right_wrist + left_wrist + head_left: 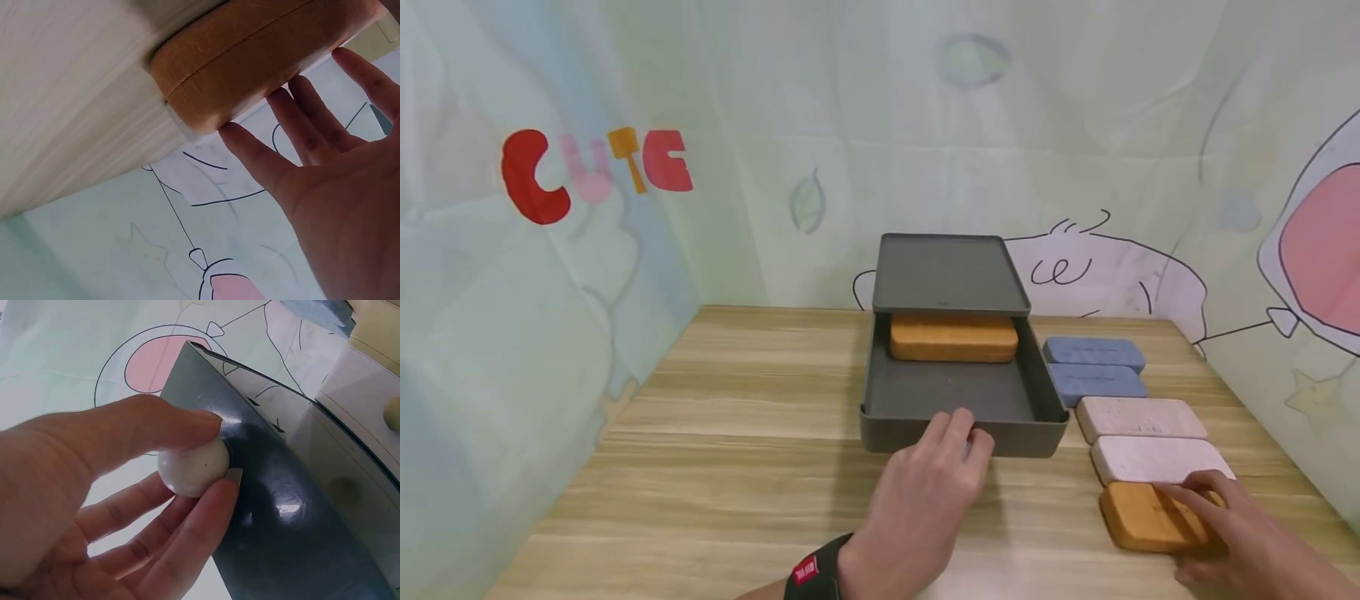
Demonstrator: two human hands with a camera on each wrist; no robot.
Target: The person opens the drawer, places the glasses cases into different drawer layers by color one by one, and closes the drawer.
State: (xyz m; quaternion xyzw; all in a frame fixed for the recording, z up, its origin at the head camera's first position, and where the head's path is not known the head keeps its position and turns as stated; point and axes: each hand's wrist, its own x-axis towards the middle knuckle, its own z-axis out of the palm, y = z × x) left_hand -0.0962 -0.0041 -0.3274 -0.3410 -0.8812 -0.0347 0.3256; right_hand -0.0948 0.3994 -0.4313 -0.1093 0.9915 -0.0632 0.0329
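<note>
My left hand (pixel 928 475) pinches a round white knob (pixel 195 467) on the front of a grey drawer (pixel 887 433) between thumb and fingers. The drawer stands pulled out from under a grey top panel (pixel 951 275). At its back lies an orange-brown glasses case (pixel 953 340). On the right, my right hand (pixel 1247 533) has its fingertips along the far edge of another orange-brown glasses case (pixel 1150 517), with the thumb on the near side. That case rests on the table; the hand covers its right end.
Beyond the right-hand case lie two pale pink cases, a nearer one (pixel 1157 458) and a farther one (pixel 1138 417), then two blue cases (pixel 1093 382) beside the drawer. A printed cloth (pixel 760 108) walls the wooden table (pixel 715 417) at back and sides.
</note>
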